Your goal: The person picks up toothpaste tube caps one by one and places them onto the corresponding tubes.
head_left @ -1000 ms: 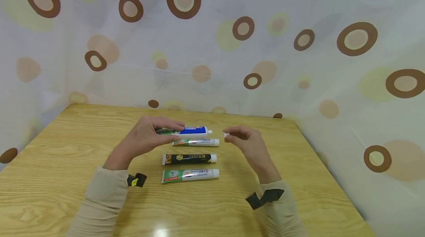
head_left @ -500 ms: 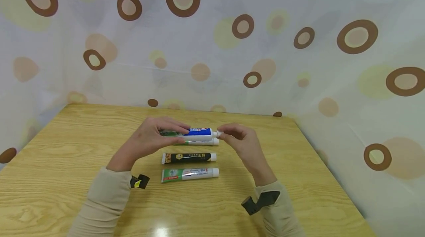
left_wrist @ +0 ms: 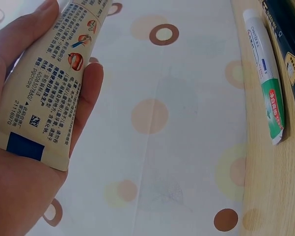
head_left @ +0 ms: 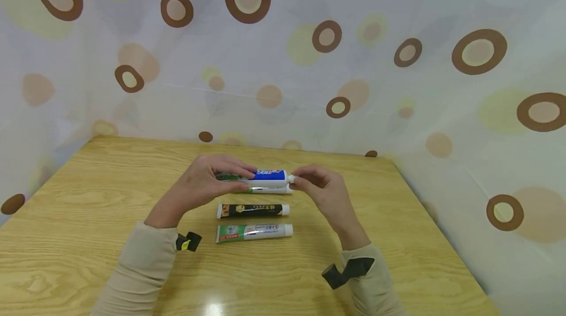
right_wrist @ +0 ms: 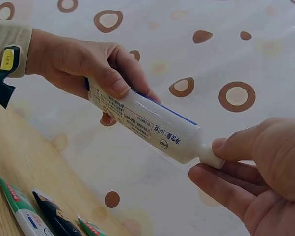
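A blue-and-white toothpaste tube (head_left: 270, 177) is held up off the table, its neck end pointing right. My left hand (head_left: 203, 181) grips its body, thumb on one side and fingers on the other. In the left wrist view the printed back of the tube (left_wrist: 49, 83) lies against the palm. My right hand (head_left: 327, 193) pinches a small white cap (right_wrist: 210, 156) between thumb and fingertips at the tube's neck. How far the cap sits on the thread cannot be made out.
On the wooden table (head_left: 110, 198) lie a black tube (head_left: 253, 210), a green-and-white tube (head_left: 254, 232) nearest me, and another green-and-white tube (head_left: 269, 190) partly hidden below the held one. A patterned sheet (head_left: 283, 70) hangs behind the table.
One second ago the cap was apart from the tube. The left hand has moved the tube right, the right hand has come slightly left, and the cap now meets the neck.
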A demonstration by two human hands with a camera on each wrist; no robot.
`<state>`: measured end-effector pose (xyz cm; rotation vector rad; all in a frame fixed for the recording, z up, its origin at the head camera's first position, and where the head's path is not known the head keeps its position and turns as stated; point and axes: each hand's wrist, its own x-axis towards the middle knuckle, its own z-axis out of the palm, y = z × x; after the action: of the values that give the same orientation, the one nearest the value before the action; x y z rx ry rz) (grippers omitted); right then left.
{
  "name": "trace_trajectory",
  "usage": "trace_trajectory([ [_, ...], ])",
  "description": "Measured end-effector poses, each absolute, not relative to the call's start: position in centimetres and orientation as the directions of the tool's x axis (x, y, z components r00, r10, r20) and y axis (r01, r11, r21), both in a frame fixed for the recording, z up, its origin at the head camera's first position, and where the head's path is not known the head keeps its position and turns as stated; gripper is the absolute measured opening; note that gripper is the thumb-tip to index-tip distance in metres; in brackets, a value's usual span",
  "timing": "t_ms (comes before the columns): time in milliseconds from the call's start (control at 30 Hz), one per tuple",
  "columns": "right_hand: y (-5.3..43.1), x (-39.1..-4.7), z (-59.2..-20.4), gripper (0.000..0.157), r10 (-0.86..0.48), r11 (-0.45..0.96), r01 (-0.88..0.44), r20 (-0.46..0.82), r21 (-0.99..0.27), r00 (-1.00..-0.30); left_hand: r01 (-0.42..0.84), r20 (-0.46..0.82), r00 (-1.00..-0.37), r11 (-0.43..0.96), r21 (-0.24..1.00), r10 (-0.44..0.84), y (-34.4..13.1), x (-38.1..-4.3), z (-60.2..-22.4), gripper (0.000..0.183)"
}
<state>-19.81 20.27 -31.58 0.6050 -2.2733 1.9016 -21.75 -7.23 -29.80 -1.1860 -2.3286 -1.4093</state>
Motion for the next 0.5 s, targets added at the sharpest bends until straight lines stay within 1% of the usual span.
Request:
trace_trajectory([
  [167, 20.3, -19.8, -31.5, 0.022, -0.206, 0.163, -0.355, 0.320, -0.920, -0.925, 0.736, 0.544, -0.637, 0.222, 0.639, 0.546, -7.1, -22.6, -30.7, 0.019],
  [300, 20.3, -19.6, -31.5, 0.023, -0.203, 0.225, -0.361, 0.319, -0.905, -0.926, 0.757, 0.564, -0.610, 0.201, 0.622, 0.557, -7.1, -22.8, -31.0, 0.019],
  [433, 20.3, -19.5, -31.5, 0.024, -0.220, 0.257, -0.387, 0.336, -0.886, -0.916, 0.761, 0.575, -0.603, 0.183, 0.623, 0.553, -7.1, -22.9, -31.1, 0.018],
  [500, 20.3, -19.5, -31.5, 0.023, -0.233, 0.249, -0.392, 0.339, -0.885, -0.912, 0.760, 0.576, -0.607, 0.187, 0.623, 0.548, -7.1, -22.9, -31.1, 0.018],
])
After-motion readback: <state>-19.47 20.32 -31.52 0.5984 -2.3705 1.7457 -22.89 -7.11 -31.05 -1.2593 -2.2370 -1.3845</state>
